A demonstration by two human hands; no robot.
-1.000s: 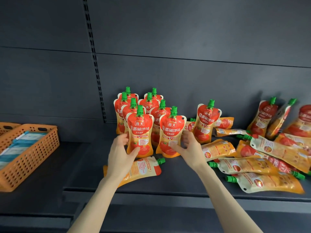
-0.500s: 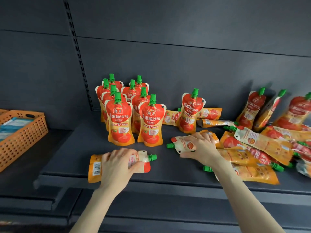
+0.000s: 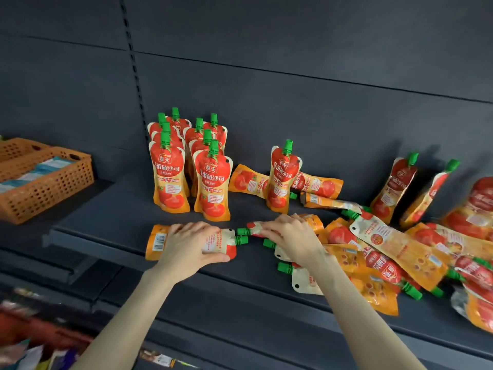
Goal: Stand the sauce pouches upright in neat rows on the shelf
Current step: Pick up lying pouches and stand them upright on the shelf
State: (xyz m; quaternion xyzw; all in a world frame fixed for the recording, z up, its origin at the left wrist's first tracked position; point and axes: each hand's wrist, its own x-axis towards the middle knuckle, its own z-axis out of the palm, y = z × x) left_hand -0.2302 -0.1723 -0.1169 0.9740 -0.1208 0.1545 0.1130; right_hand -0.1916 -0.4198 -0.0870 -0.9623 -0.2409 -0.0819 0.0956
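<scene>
An orange basket [image 3: 48, 182] sits far left, off the job. On the shelf [image 3: 120, 206] the standing rows [image 3: 186, 169] have their front pair just behind the left hand [image 3: 192, 244], whose grip is closed over a flat pouch [image 3: 157, 240] lying back-up with its cap pointing right. Beside it the right hand [image 3: 290, 236] has its grip curled over a second pouch [image 3: 256, 227], cap pointing left, so the two caps nearly touch. By my judgement, each pouch wants lifting by the body, turning cap-up with the red face forward, and its base spread before release so it stands. Set them directly in front of the two rows, clear of the lone upright pouch [image 3: 282, 177]. The heap [image 3: 394, 247] further right awaits.
</scene>
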